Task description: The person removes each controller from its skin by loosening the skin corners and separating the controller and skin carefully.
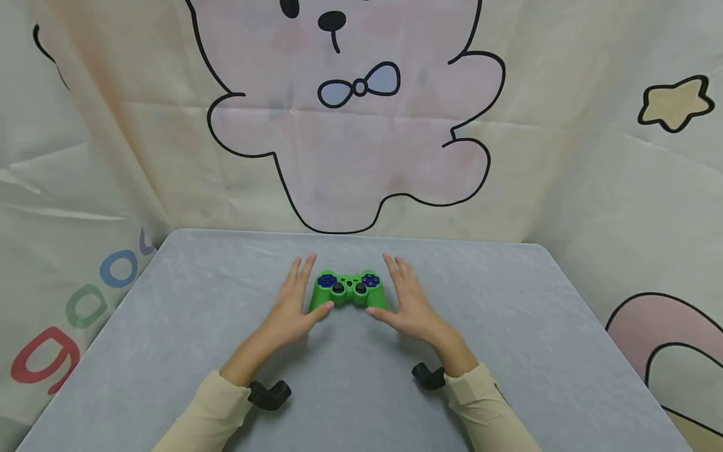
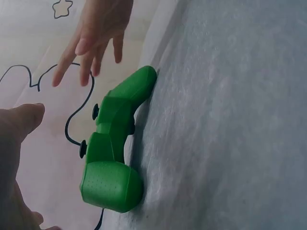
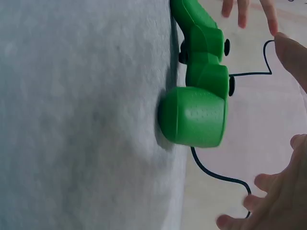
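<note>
A green game controller (image 1: 349, 290) with blue button pads and two black thumbsticks lies on the grey cloth-covered table. On its left side, my left hand (image 1: 290, 309) is held with fingers extended forward and thumb pointing inward over the grip. My right hand (image 1: 413, 307) mirrors it on the right, fingers spread, thumb near the other grip. In the left wrist view, the controller (image 2: 112, 139) sits beyond my left thumb (image 2: 29, 117), with a gap between them. The right wrist view shows the controller (image 3: 201, 115) apart from my right fingers (image 3: 266, 191) too.
The grey table (image 1: 480, 389) stretches out around the controller. Behind it hangs a curtain (image 1: 350, 150) printed with a cartoon animal. Black wrist-camera mounts (image 1: 270, 395) stick out inward from both cream sleeves (image 1: 206, 414).
</note>
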Motion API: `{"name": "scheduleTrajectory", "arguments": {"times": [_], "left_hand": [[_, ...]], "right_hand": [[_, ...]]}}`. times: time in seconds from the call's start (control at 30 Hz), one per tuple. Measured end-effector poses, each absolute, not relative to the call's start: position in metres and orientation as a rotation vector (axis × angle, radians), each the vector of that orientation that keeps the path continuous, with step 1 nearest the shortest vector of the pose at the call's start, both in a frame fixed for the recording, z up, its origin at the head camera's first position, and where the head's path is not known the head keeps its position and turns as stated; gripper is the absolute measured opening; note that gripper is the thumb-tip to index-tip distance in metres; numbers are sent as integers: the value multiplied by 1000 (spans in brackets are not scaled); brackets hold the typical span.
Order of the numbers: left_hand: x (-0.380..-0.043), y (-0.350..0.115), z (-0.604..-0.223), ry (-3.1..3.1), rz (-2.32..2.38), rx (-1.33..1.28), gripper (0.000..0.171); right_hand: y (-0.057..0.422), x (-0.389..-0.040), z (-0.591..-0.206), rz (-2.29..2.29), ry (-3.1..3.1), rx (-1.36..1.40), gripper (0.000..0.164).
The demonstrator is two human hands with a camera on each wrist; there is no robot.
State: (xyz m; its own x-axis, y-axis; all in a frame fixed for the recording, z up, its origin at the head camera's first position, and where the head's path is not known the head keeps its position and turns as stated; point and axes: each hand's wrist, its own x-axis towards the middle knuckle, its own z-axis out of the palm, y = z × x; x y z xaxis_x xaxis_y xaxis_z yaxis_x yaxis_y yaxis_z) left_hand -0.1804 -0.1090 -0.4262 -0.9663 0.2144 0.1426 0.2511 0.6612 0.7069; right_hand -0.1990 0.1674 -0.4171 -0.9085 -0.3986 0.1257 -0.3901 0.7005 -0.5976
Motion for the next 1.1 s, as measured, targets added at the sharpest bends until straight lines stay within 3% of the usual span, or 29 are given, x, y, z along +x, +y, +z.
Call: {"name": "scheduleTrajectory", "arguments": {"times": [0.2, 0.47, 0.77, 1.1], "left_hand": [[-183, -105, -432, -2726, -1508, -469, 96], [-184, -106, -442, -2609, -1850, -520, 87], [-189, -107, -444, -2701, -1762, -576, 87], [-189, -103, -438, -2503, -1901, -320, 85]], "right_hand": [[165, -202, -425, -1238, 2696, -718, 107], [159, -201, -434, -1468, 2462, -575, 98], [158, -208, -438, -1520, 2372, -569, 91], [153, -208, -436, -1708, 2326, -532, 82]]}}
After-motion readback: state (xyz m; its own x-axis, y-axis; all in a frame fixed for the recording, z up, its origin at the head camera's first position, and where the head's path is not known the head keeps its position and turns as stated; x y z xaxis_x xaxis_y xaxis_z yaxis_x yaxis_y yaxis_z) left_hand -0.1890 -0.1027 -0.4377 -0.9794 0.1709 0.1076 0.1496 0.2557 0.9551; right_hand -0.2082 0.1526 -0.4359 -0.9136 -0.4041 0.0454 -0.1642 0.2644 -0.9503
